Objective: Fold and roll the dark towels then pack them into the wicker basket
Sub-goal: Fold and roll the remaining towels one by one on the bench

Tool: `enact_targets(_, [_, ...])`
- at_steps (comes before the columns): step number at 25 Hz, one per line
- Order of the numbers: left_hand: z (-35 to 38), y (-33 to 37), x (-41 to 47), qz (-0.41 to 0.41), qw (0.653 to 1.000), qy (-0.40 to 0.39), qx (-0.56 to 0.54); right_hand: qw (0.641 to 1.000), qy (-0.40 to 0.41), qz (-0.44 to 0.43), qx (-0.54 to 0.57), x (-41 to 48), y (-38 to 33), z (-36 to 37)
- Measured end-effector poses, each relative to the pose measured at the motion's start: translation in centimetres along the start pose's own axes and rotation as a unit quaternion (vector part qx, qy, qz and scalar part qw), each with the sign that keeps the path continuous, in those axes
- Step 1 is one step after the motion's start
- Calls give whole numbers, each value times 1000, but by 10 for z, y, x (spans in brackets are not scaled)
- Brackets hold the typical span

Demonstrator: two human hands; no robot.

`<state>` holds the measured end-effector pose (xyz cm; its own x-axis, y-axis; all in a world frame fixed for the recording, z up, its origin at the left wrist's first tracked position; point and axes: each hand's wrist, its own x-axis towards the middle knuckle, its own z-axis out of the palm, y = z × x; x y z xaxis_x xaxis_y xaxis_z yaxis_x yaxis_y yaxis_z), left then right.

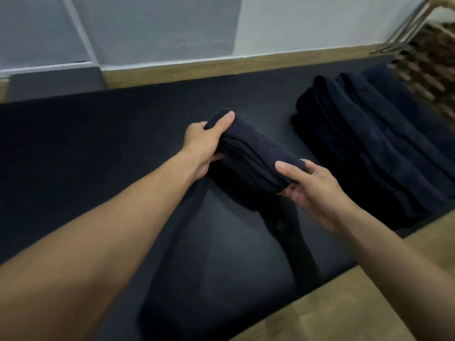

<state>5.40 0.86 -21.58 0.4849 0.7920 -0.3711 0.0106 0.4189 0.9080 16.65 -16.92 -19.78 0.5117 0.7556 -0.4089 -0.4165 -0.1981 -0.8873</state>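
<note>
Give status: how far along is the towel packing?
Done: one dark towel looks rolled. In hand: left hand and right hand grip its ends. Left: a stack of folded towels beside the wicker basket is not yet rolled, and the roll isn't packed. The basket's interior isn't visible.
</note>
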Motion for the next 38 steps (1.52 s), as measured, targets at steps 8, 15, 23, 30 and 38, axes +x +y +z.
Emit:
enact_targets(8, [122, -18, 83, -42, 996, -54, 65, 974, 217, -17, 66, 38, 3, -62])
enact_targets(15, [157, -12, 122, -11, 995, 28, 97, 964, 249, 26, 93, 61, 4, -58])
enact_targets(23, [145, -42, 101, 24, 997, -1, 80, 944, 296, 31, 142, 64, -3, -55])
enact_targets(30, [139, -51, 72, 11, 991, -32, 126, 933, 308, 51, 176, 33, 4, -42])
enact_targets(38, [113, -33, 36, 4, 986, -39, 163, 965, 229, 27, 127, 17, 8, 7])
